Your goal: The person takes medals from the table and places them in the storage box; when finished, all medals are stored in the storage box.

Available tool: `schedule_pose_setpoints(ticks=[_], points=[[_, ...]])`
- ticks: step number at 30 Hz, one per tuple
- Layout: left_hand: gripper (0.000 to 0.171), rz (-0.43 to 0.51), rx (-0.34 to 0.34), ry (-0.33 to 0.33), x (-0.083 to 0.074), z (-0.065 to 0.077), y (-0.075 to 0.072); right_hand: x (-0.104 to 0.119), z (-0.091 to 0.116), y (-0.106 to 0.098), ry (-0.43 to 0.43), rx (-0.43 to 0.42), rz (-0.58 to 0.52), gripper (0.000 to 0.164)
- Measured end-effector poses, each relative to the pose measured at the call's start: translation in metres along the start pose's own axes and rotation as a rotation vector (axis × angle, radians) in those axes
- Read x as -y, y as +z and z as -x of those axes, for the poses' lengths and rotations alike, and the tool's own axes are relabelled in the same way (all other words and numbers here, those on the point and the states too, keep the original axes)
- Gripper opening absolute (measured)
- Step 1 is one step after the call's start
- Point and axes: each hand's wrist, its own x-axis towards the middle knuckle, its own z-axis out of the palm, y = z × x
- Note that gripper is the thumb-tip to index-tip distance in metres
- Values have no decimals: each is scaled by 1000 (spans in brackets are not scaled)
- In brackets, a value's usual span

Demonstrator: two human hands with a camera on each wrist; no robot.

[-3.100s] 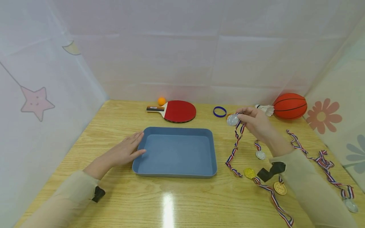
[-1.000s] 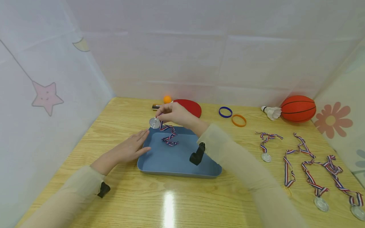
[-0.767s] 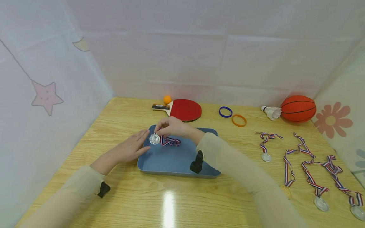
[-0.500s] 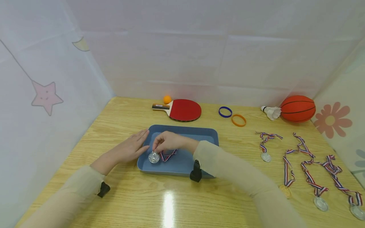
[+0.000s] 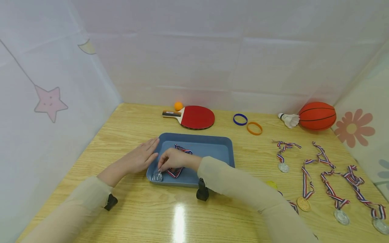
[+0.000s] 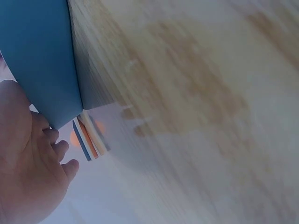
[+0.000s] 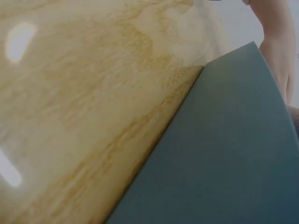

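Note:
In the head view my right hand point(image 5: 173, 158) pinches a silver medal point(image 5: 157, 176) by its top, low in the near left corner of the blue tray point(image 5: 209, 139). The medal's striped ribbon point(image 5: 183, 149) lies bunched on the tray floor, partly hidden behind that hand. My left hand point(image 5: 138, 158) rests with straight fingers along the tray's left rim. In the left wrist view, the left hand point(image 6: 32, 158) lies against the tray's outer wall point(image 6: 46, 56). The right wrist view shows mostly the tray's near wall point(image 7: 224, 149); the right hand's fingers are hidden there.
Behind the tray lie a red table tennis bat point(image 5: 197, 117), an orange ball point(image 5: 178, 106), a blue wristband point(image 5: 240, 119) and an orange wristband point(image 5: 254, 128). A shuttlecock point(image 5: 289, 120) and a basketball point(image 5: 317, 115) sit at back right. Several ribboned medals, one gold point(image 5: 304, 204), lie on the right.
My right hand has carried the silver medal from the table's right side over the tray, then down and nearer into its front left corner. The left hand has stayed on the tray's rim.

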Motion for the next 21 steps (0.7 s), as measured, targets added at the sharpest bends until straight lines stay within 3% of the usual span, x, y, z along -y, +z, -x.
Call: schedule_pose_setpoints(ticks=[8,21], points=[[56,-2,9,-8,-1,0,0,1,0,1,19,-37,52,5],[56,-8,-7,-6,-3,1,-1,1,4,-6,12,0,-57,13]])
